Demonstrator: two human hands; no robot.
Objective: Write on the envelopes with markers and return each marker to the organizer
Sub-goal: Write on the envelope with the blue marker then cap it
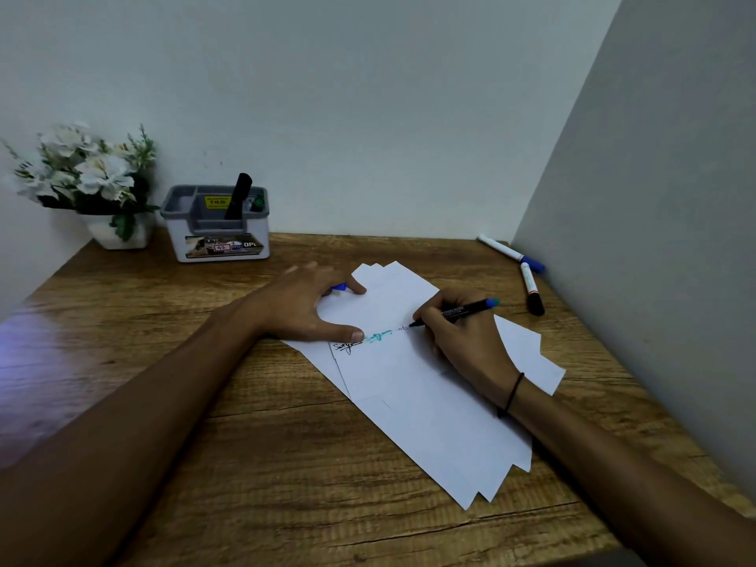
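Head view of a wooden bench (253, 444) set in a corner between two pale walls. A fanned stack of white envelopes (429, 403) is lying diagonally across the bench, from the middle toward the near right edge.

The right hand (462, 341) is resting on the top envelope, its grip pinching a black pen (458, 312) between thumb and fingers. The pen's tip is touching the paper at the end of a line of writing, and its blue-green rear end is pointing up and to the right. A dark band is circling the right wrist.

The left hand (302, 304) is lying flat on the far left part of the stack, its grip spread: the thumb is pressing the paper just beside the writing, and the fingers are reaching toward the far edge. A blue cap (339, 287) is showing just under those fingers; whether they are holding it cannot be told.

The writing (370, 339) is running in three parts from left to right: black and underlined, then teal, then small and thin at the pen tip.

The organizer (216, 225), a grey and white box with compartments, is standing at the back left of the bench, well apart from the envelopes. A black marker (238, 196) is leaning upright in it, and a green marker (257, 204) is sitting just beside that one. A white pot of white flowers (88, 178) is standing to its left.

Two white markers are lying at the far right, near the wall: one with a blue cap (511, 253) and one with a black cap (532, 288).
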